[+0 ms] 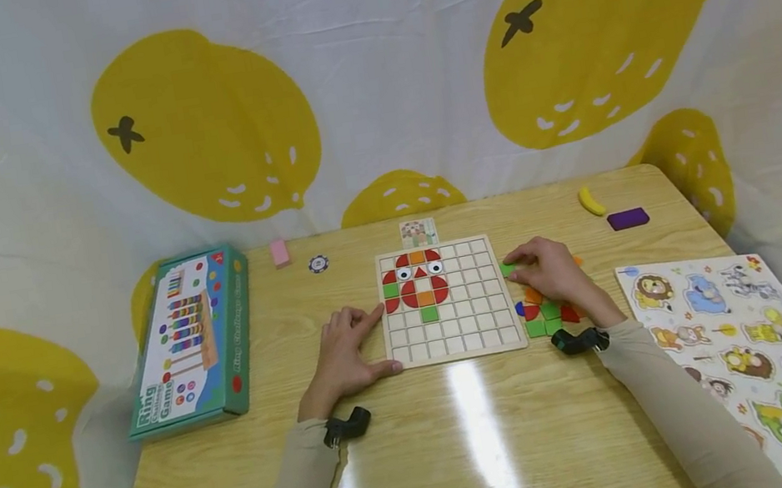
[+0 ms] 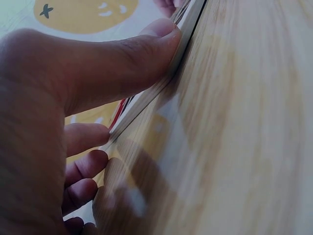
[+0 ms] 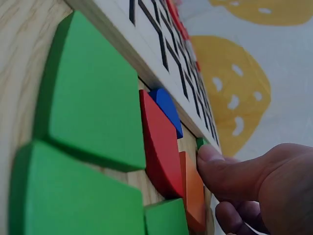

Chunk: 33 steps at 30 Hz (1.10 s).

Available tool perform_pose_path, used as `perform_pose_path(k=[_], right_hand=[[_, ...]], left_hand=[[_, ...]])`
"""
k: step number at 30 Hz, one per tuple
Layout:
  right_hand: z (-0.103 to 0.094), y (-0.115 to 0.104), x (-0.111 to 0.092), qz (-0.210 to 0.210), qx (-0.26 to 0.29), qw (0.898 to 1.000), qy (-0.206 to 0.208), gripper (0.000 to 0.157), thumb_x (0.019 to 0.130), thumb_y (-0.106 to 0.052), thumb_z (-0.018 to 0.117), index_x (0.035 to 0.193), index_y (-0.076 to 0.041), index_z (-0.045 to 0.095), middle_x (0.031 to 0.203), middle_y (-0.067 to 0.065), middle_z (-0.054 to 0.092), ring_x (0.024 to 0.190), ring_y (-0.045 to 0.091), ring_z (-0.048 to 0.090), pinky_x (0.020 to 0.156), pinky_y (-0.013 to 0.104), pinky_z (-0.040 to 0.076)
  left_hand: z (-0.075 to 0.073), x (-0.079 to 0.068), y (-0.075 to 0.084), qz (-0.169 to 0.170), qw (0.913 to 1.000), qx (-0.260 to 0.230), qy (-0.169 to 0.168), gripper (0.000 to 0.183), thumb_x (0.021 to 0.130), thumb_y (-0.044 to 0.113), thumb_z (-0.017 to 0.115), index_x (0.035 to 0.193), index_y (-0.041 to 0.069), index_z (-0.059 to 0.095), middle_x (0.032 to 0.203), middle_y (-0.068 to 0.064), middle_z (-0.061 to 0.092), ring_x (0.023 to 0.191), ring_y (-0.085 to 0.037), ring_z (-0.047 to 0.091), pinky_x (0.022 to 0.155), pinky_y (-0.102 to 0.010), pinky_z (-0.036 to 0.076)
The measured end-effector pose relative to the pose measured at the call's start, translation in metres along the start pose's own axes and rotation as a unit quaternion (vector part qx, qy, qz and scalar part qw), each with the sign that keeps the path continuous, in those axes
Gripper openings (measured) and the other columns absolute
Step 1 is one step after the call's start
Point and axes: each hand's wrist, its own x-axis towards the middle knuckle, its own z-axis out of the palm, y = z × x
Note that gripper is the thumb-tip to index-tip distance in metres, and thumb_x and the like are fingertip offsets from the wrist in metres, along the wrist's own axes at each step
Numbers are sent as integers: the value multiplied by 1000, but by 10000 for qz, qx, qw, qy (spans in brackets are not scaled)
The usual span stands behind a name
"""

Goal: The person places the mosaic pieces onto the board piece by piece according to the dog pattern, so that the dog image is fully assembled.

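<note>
A pale wooden grid board (image 1: pixel 462 344) lies on the table, with red, green, orange and eye-marked tiles set in its upper left cells. My left hand (image 1: pixel 345 354) rests at the board's left edge, thumb at the near corner and index finger further up; the left wrist view shows the thumb (image 2: pixel 161 41) against the rim. Just beyond the board's right edge, my right hand (image 1: pixel 552 269) pinches a green tile (image 1: pixel 507 269) between thumb and index finger. In the right wrist view the thumb mostly hides that tile. Loose green tiles (image 3: pixel 93 98), a red tile (image 3: pixel 161 147) and an orange tile (image 3: pixel 193 191) lie close by.
Behind the board lies a small pattern card (image 1: pixel 419 232). A ring game box (image 1: pixel 188 337) stands left, near a pink block (image 1: pixel 280 254) and a chip (image 1: pixel 318 264). To the right are an animal puzzle board (image 1: pixel 730 328), a toy banana (image 1: pixel 590 201) and a purple block (image 1: pixel 627 219).
</note>
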Motion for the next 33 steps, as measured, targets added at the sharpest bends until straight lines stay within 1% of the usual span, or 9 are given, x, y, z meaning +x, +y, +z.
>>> perform_pose_path(k=[3, 8, 14, 17, 20, 23, 25, 28, 33], right_hand=[[0, 1, 0, 103, 36, 9999, -12, 26, 88, -22, 76, 109, -8, 71, 106, 12, 64, 94, 27, 61, 81, 43, 50], [-3, 3, 0, 41, 7, 10000, -2, 27, 87, -21, 77, 106, -5, 66, 92, 10, 64, 81, 23, 59, 73, 36, 48], [-3, 2, -3, -354, 188, 9992, 73, 27, 94, -15, 68, 118, -8, 58, 85, 7, 58, 69, 20, 52, 65, 31, 42], [-2, -4, -5, -541, 509, 9971, 157, 26, 97, -15, 63, 122, -10, 58, 85, 8, 58, 69, 21, 53, 65, 30, 41], [3, -15, -7, -666, 1114, 9914, 153, 26, 96, -19, 66, 121, -13, 62, 89, 10, 61, 74, 24, 59, 66, 27, 46], [16, -34, -9, -694, 1595, 9847, 23, 29, 90, -24, 74, 116, -14, 66, 94, 8, 65, 82, 25, 63, 69, 26, 50], [30, -46, -12, -731, 1624, 9840, -57, 31, 84, -29, 79, 112, -18, 69, 96, 3, 67, 84, 22, 63, 71, 27, 51], [55, -64, -17, -856, 1419, 9861, -97, 32, 77, -31, 85, 105, -23, 73, 99, -4, 66, 88, 19, 59, 74, 31, 47], [87, -81, -21, -1147, 1019, 9882, -54, 32, 70, -30, 90, 99, -23, 78, 99, 1, 60, 86, 20, 52, 74, 33, 40]], left_hand=[[0, 0, -2, 8, 10000, -27, 22, 102, 66, 73, 75, 153, 31, 39, 120, -3, 44, 106, -21, 37, 91, -41, 29], [1, 1, -2, 0, 10000, -41, 30, 102, 67, 74, 73, 153, 32, 38, 119, -2, 43, 106, -21, 36, 91, -41, 28], [1, 1, -3, 13, 10000, -19, 33, 102, 66, 73, 74, 153, 31, 38, 119, -2, 43, 106, -21, 36, 91, -41, 28], [1, 1, -3, 13, 10000, -12, 6, 102, 67, 74, 74, 153, 32, 37, 119, -2, 43, 105, -21, 36, 90, -40, 28], [1, 1, -3, 29, 10000, -16, 29, 103, 67, 74, 73, 153, 31, 38, 119, -3, 43, 105, -21, 36, 90, -40, 28], [-1, 1, -3, 40, 10000, -23, 53, 103, 66, 73, 74, 152, 30, 39, 119, -3, 43, 105, -21, 37, 90, -40, 28], [-1, 1, -3, 30, 10000, -32, 60, 103, 66, 73, 75, 152, 31, 39, 119, -3, 44, 105, -21, 37, 90, -40, 28], [0, 1, -4, 34, 10000, -15, 59, 103, 66, 74, 74, 152, 31, 39, 119, -3, 43, 105, -21, 37, 90, -40, 28], [2, 1, -5, 81, 9999, 21, 72, 103, 66, 77, 72, 152, 31, 39, 119, -2, 43, 105, -20, 37, 89, -40, 29]])
